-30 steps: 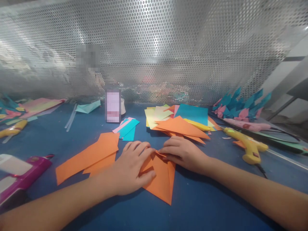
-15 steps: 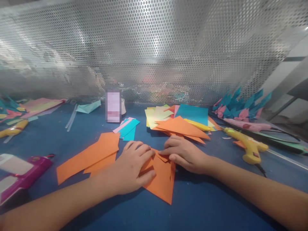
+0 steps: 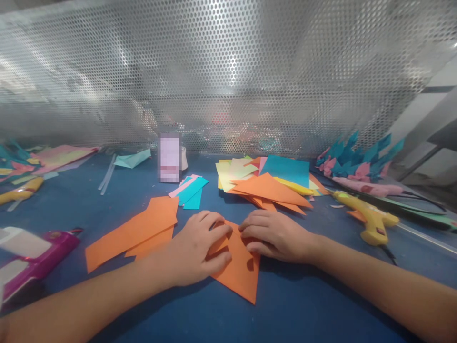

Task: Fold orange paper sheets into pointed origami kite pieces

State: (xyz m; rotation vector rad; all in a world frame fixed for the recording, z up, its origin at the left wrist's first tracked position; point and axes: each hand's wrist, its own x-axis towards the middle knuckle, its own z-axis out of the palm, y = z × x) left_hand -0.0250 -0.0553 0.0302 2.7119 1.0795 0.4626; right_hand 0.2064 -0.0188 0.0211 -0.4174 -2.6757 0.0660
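A folded orange paper [image 3: 240,269] lies on the blue table [image 3: 285,305] right in front of me, its point toward me. My left hand [image 3: 194,250] lies flat on its left half, fingers spread and pressing down. My right hand [image 3: 274,236] presses the paper's upper right part with its fingers curled onto a fold. Both hands' fingertips almost meet at the paper's top edge. Left of my left hand lie other folded orange pieces [image 3: 134,231].
A heap of coloured paper sheets [image 3: 266,181] lies behind my hands, and cyan and pink strips [image 3: 191,190] lie behind and to the left. A yellow glue gun [image 3: 369,216] is at right, a magenta one [image 3: 39,257] at left. A perforated metal screen [image 3: 228,71] closes the back.
My right hand has slid a little toward me along the fold, flattening the paper's right flap. My left hand has stayed pressed on the paper.
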